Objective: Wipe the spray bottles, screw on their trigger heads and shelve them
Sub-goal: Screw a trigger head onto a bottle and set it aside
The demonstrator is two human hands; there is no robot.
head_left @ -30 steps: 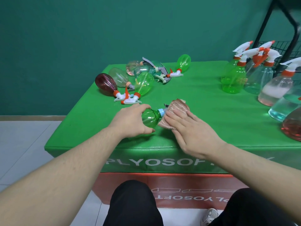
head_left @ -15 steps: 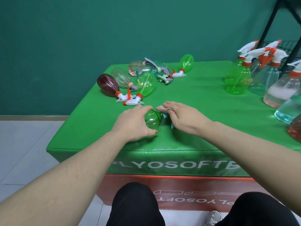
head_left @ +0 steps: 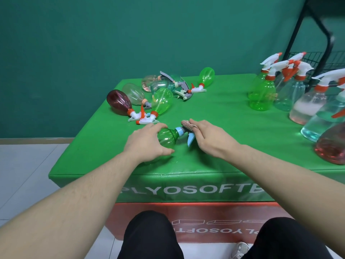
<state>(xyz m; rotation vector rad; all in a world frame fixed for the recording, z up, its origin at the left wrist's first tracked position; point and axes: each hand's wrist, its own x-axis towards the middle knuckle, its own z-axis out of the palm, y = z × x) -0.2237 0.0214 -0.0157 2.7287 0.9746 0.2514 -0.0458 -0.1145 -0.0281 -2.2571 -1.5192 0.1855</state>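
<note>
A green spray bottle (head_left: 168,137) lies on its side near the front of the green table (head_left: 224,146), its blue collar and light-blue trigger head (head_left: 190,138) pointing right. My left hand (head_left: 147,142) grips the bottle's body from above. My right hand (head_left: 207,136) holds a brownish cloth (head_left: 187,125) bunched against the trigger head; the fingers hide most of the head.
Several bottles with orange-and-white heads lie in a heap (head_left: 155,98) at the back left. Upright bottles (head_left: 265,90) stand in a group at the right, up to the table's edge. A black wire shelf (head_left: 321,58) rises behind them.
My right hand has gathered the cloth from flat over the trigger head into a bunch at its top, uncovering the blue collar and trigger. The left hand stays on the bottle.
</note>
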